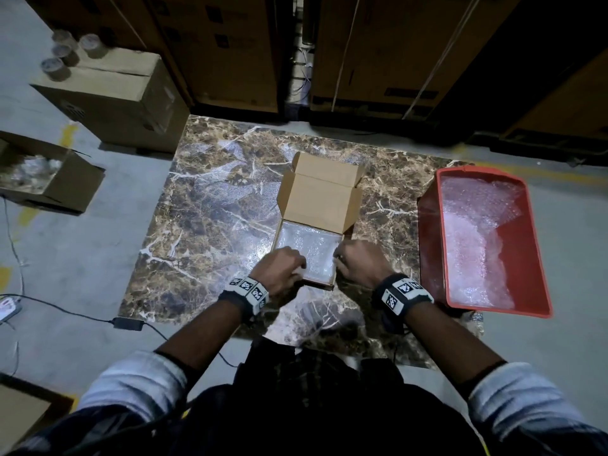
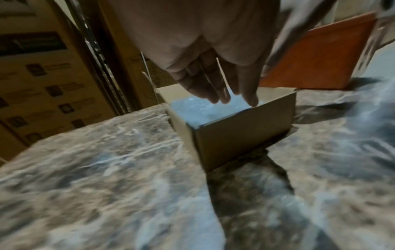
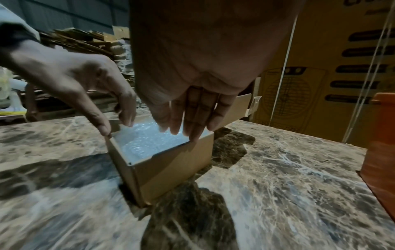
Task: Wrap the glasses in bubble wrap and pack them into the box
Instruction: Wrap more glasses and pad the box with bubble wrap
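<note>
A small cardboard box (image 1: 320, 199) stands in the middle of the marble table (image 1: 214, 209), its lid folded back and away from me. Bubble wrap (image 1: 309, 248) fills its inside; no bare glass shows. My left hand (image 1: 289, 268) is at the near left corner. In the left wrist view its fingers (image 2: 224, 94) point straight down onto the bubble wrap (image 2: 205, 111). My right hand (image 1: 358, 261) is at the near right corner. In the right wrist view its straight fingers (image 3: 188, 125) reach just inside the box's right wall (image 3: 171, 167). Neither hand grips anything.
A red tray (image 1: 427, 241) with loose bubble wrap (image 1: 473, 232) sits at the table's right edge. On the floor to the left are a closed carton (image 1: 108, 93) with tape rolls (image 1: 65, 51) on it, an open carton (image 1: 65, 185) and a power adapter (image 1: 128, 323). Tall cartons stand behind the table.
</note>
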Motion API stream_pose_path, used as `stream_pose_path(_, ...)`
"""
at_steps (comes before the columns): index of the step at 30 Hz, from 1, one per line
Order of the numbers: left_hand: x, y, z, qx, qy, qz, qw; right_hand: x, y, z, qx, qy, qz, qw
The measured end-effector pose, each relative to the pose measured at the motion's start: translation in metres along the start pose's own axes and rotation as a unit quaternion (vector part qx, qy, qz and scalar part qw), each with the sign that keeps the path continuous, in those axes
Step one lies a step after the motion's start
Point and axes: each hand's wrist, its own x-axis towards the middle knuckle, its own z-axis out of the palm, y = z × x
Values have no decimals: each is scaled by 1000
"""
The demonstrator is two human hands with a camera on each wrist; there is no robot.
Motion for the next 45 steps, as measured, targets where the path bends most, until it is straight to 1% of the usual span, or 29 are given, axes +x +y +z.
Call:
stream_pose_path(2,-12,-24,-6,58,18,10,998,-12,-5,9,20,-20,-31,999)
stream_pose_path(5,-26,-53,-18,118,10,7,993,-22,-5,26,-7,-27,-49,998)
stream_pose_path(9,-26,-55,-26,171,-31,38,984,-22,-5,36,-18,-4,-44,999)
stream_pose_path(12,-20,-48,-26,194,-60,36,979,-18,-6,32,-11,0,-39,999)
stream_pose_path(14,-19,-46,-24,190,-64,28,979,-15,-4,30,-9,-4,-29,1000)
stream_pose_path(17,-19,-42,-17,185,-54,32,981,-10,4,25,11,1,10,1000)
stream_pose_path(19,-21,-38,-9,184,-40,29,982,-5,8,22,12,3,6,1000)
stream_pose_path(21,-22,-36,-4,153,9,7,988,-2,10,18,-2,10,-11,1000)
stream_pose_path(23,-20,-38,-1,103,67,-20,992,2,8,13,18,33,-3,999)
stream_pose_path(25,-14,-38,-2,83,89,-28,992,8,4,10,51,59,12,997)
stream_pose_path(28,0,-36,-5,99,69,-22,992,21,-6,5,62,70,24,995)
stream_pose_path(32,17,-33,-9,103,46,-32,993,39,-13,2,44,57,46,996)
stream_pose_path(36,27,-32,-12,80,59,-40,994,48,-15,3,-13,70,42,997)
stream_pose_path(40,33,-38,-14,75,60,-49,994,49,-13,4,-2,82,44,996)
stream_pose_path(43,34,-43,-14,91,58,-46,993,49,-9,7,2,58,39,998)
stream_pose_path(45,34,-43,-13,120,55,-46,990,49,-8,8,0,39,37,999)
